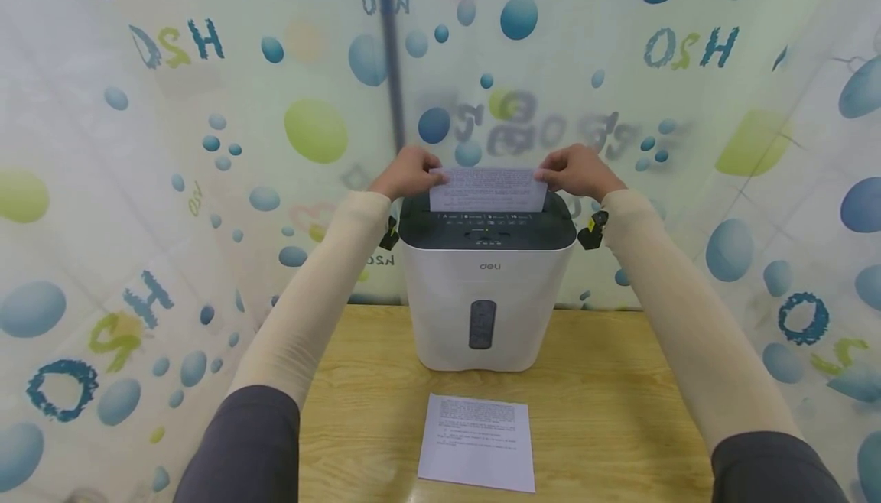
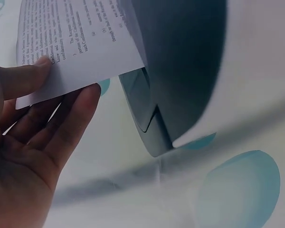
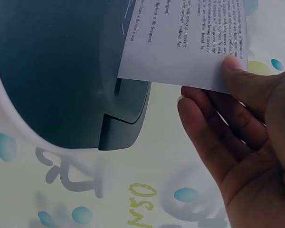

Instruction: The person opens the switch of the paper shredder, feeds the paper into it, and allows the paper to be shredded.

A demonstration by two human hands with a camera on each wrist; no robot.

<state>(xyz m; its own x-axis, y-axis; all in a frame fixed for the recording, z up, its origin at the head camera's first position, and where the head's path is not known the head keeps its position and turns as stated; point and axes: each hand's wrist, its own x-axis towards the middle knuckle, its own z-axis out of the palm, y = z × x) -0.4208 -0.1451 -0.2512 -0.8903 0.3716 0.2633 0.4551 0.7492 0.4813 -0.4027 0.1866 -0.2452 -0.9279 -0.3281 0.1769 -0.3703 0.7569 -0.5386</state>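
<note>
Now, atop the shredder (image 1: 440, 281), 1 upright sheet (image 1: 487, 191) in the pinch of left fingers (image 2: 78, 118) and right fingers (image 3: 198, 127)

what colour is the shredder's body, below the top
The body is white, clearest in the head view.

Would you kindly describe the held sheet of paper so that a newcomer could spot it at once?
Find the white shredder with the dark top, on the wooden table. At that top stands a printed sheet, pinched at either side by the left hand and the right hand. The other sheet lies flat on the table; this one is upright.
</note>
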